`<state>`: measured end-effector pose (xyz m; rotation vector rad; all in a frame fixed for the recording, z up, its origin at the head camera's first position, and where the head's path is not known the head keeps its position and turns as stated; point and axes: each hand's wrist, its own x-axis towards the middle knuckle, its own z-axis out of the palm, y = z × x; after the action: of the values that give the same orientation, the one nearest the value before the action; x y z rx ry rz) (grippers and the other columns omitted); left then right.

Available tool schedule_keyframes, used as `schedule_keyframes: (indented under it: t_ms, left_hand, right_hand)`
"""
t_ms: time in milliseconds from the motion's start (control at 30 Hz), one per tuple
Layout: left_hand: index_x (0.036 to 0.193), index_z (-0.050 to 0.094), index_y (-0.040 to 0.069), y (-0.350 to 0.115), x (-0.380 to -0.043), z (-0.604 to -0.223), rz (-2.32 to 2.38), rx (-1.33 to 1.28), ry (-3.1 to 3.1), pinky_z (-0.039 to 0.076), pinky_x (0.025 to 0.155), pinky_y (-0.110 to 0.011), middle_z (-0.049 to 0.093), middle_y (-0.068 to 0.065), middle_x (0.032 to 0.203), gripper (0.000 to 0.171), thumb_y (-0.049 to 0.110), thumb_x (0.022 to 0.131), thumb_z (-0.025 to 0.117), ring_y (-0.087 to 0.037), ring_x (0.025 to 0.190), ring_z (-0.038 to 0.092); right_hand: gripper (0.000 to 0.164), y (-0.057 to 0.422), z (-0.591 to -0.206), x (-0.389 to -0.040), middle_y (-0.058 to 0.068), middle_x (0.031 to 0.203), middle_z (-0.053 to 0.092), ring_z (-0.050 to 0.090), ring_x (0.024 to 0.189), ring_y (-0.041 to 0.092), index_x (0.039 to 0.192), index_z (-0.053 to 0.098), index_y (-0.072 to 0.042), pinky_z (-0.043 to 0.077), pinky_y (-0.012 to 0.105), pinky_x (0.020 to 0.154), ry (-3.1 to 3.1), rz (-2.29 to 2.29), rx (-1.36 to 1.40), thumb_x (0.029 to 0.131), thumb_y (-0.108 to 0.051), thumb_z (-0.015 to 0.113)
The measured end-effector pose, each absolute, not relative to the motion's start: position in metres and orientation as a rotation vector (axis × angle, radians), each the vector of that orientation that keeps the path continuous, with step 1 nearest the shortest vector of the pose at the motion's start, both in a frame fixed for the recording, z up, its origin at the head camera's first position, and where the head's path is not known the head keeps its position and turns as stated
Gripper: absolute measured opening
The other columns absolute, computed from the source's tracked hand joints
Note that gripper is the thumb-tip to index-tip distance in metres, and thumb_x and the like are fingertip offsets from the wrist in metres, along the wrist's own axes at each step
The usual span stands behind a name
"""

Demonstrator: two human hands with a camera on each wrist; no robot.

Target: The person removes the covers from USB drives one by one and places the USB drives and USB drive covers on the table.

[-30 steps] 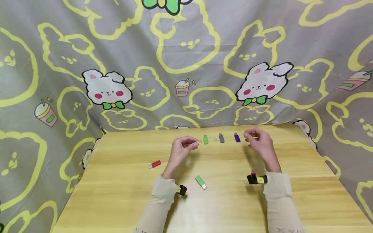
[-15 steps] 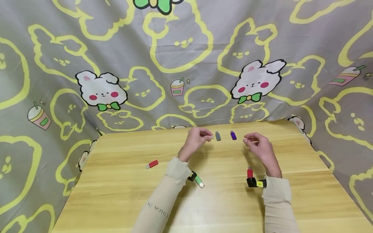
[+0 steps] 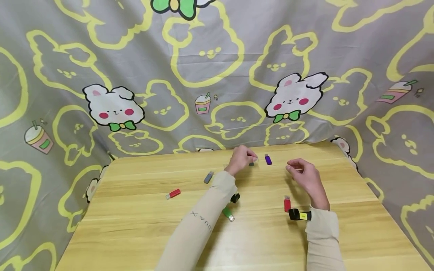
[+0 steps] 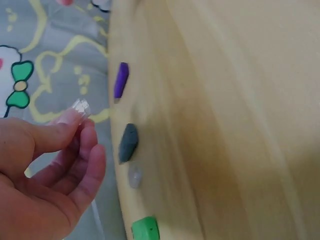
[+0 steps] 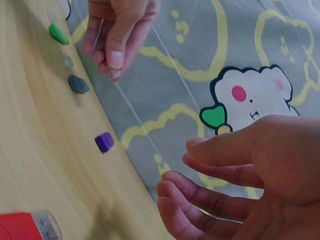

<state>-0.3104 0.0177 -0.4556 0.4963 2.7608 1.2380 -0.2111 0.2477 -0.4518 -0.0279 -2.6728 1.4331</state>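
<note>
My left hand (image 3: 241,160) is over the far edge of the table, pinching a small clear plastic cap (image 4: 81,107) between thumb and fingertips. Beneath and beside it lie a grey USB flash drive (image 4: 128,143), a clear cap (image 4: 135,175) and a green flash drive (image 4: 145,229). A purple flash drive (image 3: 268,159) lies between my two hands. To its right, my right hand (image 3: 305,177) hovers above the table with loosely bent fingers. In the right wrist view nothing shows between the thumb and fingers.
A red flash drive (image 3: 287,203) lies near the right wrist camera. Toward the left are another grey flash drive (image 3: 208,177) and another red one (image 3: 173,194). My left sleeve partly covers a second green drive (image 3: 228,214). A patterned curtain (image 3: 217,75) hangs behind the table.
My left hand has moved right along the row with the clear cap, past the green drive to the grey one. The left grey drive has come into view. My right hand has barely moved.
</note>
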Motion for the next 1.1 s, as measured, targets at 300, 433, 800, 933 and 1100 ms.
schedule_keyframes:
  t_ms: [300,433,800,933,1100]
  left_hand:
    - [0.090,0.083,0.009,0.030,-0.321,-0.471,1.109,0.502,2.853,0.058,0.075,-0.023,0.079,-0.003,0.091,0.010,0.008,0.095,0.075,-0.015,0.084,0.073]
    - [0.089,0.084,0.010,0.038,-0.323,-0.475,1.041,0.517,2.892,0.057,0.080,-0.023,0.079,-0.001,0.093,0.008,0.009,0.093,0.077,-0.017,0.092,0.073]
    - [0.087,0.083,0.015,0.057,-0.328,-0.477,0.771,0.424,2.940,0.053,0.094,-0.037,0.078,0.004,0.094,0.006,0.016,0.092,0.080,-0.017,0.098,0.070]
    - [0.084,0.083,0.018,0.060,-0.328,-0.478,0.687,0.403,2.988,0.048,0.097,-0.044,0.077,0.006,0.094,0.007,0.017,0.091,0.080,-0.019,0.100,0.069]
    - [0.082,0.082,0.020,0.065,-0.329,-0.480,0.647,0.382,3.025,0.044,0.094,-0.045,0.076,0.007,0.092,0.008,0.020,0.090,0.082,-0.019,0.096,0.068]
  right_hand:
    - [0.029,0.259,-0.458,-0.211,0.025,0.114,0.068,0.068,0.099,0.038,0.122,0.066,0.007,0.053,0.019,0.068,-2.681,1.422,-0.067,0.102,-0.015,0.063]
    - [0.029,0.261,-0.460,-0.212,0.025,0.113,0.069,0.068,0.100,0.036,0.121,0.066,0.007,0.053,0.019,0.069,-2.682,1.411,-0.072,0.102,-0.014,0.064]
    - [0.030,0.260,-0.461,-0.211,0.025,0.116,0.068,0.067,0.103,0.039,0.123,0.065,0.007,0.054,0.020,0.070,-2.700,1.470,-0.086,0.102,-0.013,0.064]
    - [0.028,0.263,-0.460,-0.211,0.025,0.116,0.068,0.067,0.103,0.039,0.123,0.066,0.007,0.053,0.021,0.071,-2.710,1.452,-0.103,0.101,-0.012,0.064]
    - [0.024,0.267,-0.461,-0.211,0.024,0.115,0.070,0.067,0.102,0.036,0.120,0.069,0.006,0.053,0.021,0.072,-2.710,1.427,-0.098,0.100,-0.008,0.065]
